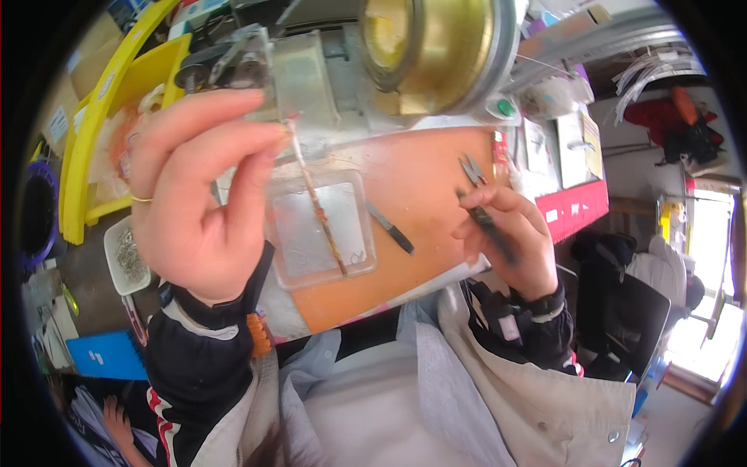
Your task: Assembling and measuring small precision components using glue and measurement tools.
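My left hand (204, 183) is raised at the left, thumb and fingertips pinched on the upper end of a thin strand (320, 214). The strand is mottled brown, red and white, and hangs slanting down. Behind it, a clear plastic tray (369, 233) sits on the orange work surface (424, 159). On the right, my right hand (513, 229) is closed around small snips (489, 226) with dark handles, their metal blades pointing up and away from me. Between the tray and this hand lies a slim dark-handled tool (391, 229); its kind is unclear.
A big brass-coloured drum (459, 54) stands at the back. Far left are a yellow bin (93, 159) and a white dish (115, 272) of small metal pieces. A blue flat item (107, 356) lies nearer. Another person's hand (117, 424) shows lower left. A red box (580, 206) stands right.
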Tool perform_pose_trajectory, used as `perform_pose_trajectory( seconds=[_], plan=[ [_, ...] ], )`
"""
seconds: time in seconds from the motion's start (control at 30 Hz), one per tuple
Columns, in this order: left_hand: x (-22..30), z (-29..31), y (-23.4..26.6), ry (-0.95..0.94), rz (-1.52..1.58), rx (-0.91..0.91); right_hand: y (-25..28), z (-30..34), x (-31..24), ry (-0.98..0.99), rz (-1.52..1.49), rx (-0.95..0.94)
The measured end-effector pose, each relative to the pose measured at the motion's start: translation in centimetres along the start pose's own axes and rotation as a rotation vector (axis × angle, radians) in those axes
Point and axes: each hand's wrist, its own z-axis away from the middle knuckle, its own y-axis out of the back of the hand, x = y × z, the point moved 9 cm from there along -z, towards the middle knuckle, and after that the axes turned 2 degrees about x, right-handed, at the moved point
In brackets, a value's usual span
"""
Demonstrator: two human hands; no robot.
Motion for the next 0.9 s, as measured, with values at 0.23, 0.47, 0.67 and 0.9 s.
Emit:
perform_pose_trajectory(
  seconds=[0.23, 0.47, 0.67, 0.9],
  plan=[
    [0.2, -0.5, -0.6, -0.065, 0.139, -0.053, 0.8, 1.6, -2.1, 0.222, 0.169, 0.011],
    [-0.3, -0.6, -1.7, 0.074, 0.369, -0.202, -6.9, 3.8, -6.3, 0.603, 0.208, -0.008],
    [-0.1, -1.0, -1.6, 0.069, 0.39, -0.217, -10.6, 2.2, -7.7, 0.8, 0.443, -0.255],
    [-0.4, -0.9, -1.7, 0.062, 0.406, -0.196, -11.3, 1.7, -7.3, 0.773, 0.571, -0.229]
  ],
)
